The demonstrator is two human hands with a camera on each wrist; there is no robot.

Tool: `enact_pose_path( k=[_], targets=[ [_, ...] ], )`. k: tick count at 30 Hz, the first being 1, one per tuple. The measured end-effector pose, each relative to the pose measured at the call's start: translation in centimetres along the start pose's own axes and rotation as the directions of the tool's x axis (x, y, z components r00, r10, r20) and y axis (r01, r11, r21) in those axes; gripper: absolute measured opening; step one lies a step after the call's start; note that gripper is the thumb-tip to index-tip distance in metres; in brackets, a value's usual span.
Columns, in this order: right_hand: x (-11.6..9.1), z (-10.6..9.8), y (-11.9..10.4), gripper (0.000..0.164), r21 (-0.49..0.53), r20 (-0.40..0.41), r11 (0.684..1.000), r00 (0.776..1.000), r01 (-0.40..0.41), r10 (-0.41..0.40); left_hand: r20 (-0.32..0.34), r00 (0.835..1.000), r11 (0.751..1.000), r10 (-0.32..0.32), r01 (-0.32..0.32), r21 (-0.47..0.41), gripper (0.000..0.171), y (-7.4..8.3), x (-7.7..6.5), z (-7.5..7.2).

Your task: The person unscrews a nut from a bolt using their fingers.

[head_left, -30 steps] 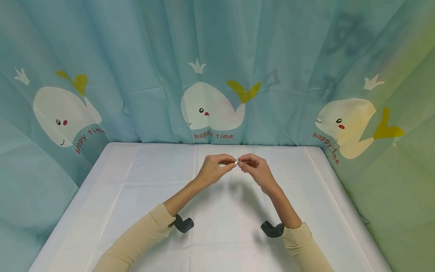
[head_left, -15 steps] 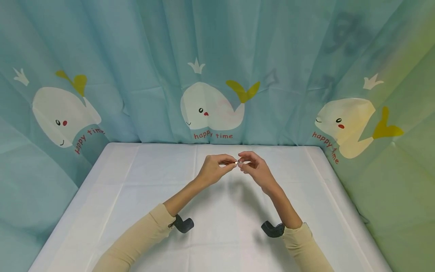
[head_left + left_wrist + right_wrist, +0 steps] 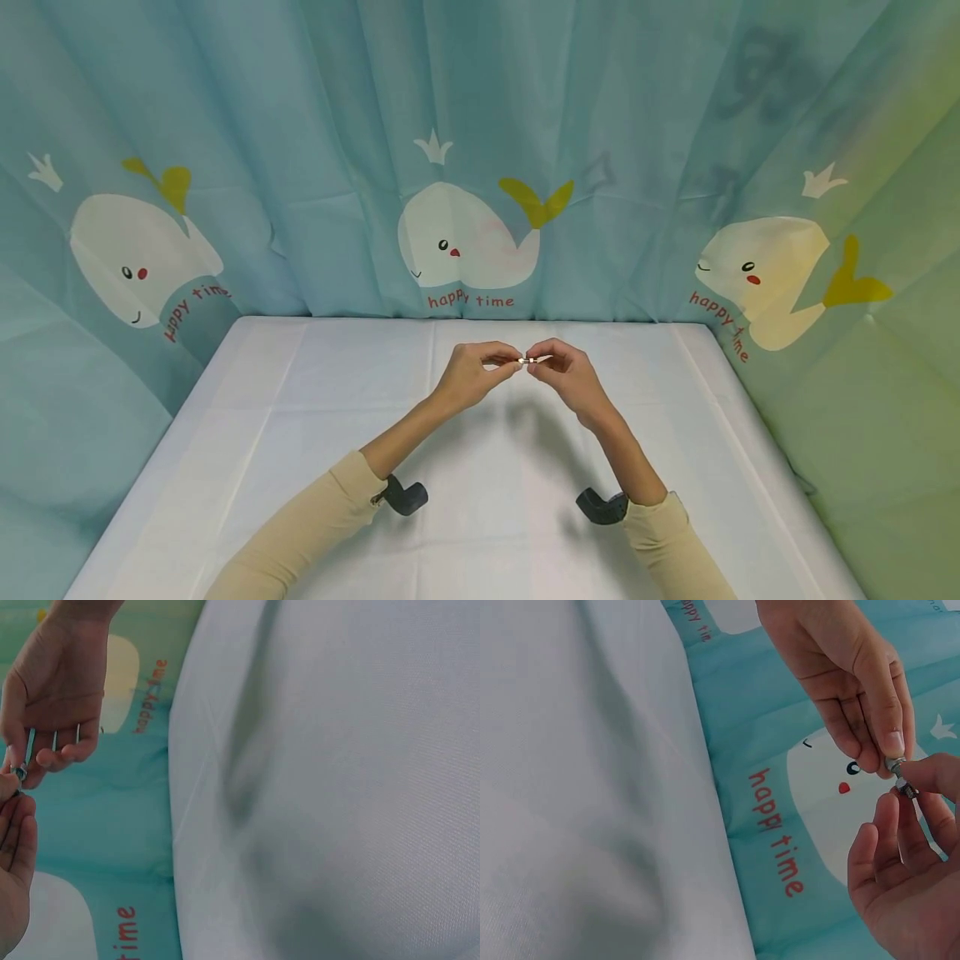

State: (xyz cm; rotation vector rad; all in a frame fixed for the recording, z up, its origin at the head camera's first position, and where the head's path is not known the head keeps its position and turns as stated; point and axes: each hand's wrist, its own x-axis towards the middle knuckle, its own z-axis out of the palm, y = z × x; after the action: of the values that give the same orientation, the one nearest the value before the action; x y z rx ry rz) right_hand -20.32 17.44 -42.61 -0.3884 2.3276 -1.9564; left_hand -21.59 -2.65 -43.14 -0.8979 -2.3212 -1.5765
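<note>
Between the two hands is a small metal bolt [image 3: 897, 768] with a nut [image 3: 906, 787] on its shank, seen closest in the right wrist view. My left hand [image 3: 471, 371] pinches the bolt's head end between thumb and fingertips. From the other side, the thumb and index finger of my right hand [image 3: 567, 377] pinch the nut, its remaining fingers loosely bent in the right wrist view. Both hands are raised above the table, fingertips almost meeting. In the left wrist view, the fingers cover most of the bolt.
A white cloth covers the table [image 3: 480, 533], with the hands' shadows falling on it. Blue-green curtains [image 3: 330, 167] printed with whales enclose the back and sides. A dark curved wrist mount [image 3: 407, 497] projects below each forearm.
The right hand's fingers lifted and spread half a second ago, and now are closed in on the nut again. More metal shows between the hands. The left hand stays nearly still.
</note>
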Motion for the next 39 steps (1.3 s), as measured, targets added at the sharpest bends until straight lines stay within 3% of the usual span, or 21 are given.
enact_pose_path(
  k=[9, 19, 31, 39],
  targets=[
    [0.03, -0.12, 0.36, 0.023, 0.007, 0.001, 0.999, 0.999, 0.039, -0.039, 0.0, 1.0, 1.0, 0.0, 0.0, 0.006, 0.009, 0.02, 0.01, -0.02],
    [0.19, -0.11, 0.29, 0.032, -0.003, -0.029, 0.999, 0.998, -0.053, 0.052, -0.007, 0.999, 0.999, 0.034, -0.034, -0.012, 0.009, 0.04, 0.07, -0.07],
    [0.05, 0.07, 0.36, 0.023, 0.012, -0.017, 0.999, 0.999, 0.036, -0.036, -0.01, 1.0, 1.0, 0.022, -0.022, -0.013, 0.008, 0.1, -0.01, -0.23],
    [0.18, 0.15, 0.42, 0.021, 0.024, 0.021, 0.998, 0.998, 0.054, -0.054, -0.013, 1.0, 1.0, 0.022, -0.022, -0.004, 0.008, -0.06, -0.02, -0.25]
  ],
)
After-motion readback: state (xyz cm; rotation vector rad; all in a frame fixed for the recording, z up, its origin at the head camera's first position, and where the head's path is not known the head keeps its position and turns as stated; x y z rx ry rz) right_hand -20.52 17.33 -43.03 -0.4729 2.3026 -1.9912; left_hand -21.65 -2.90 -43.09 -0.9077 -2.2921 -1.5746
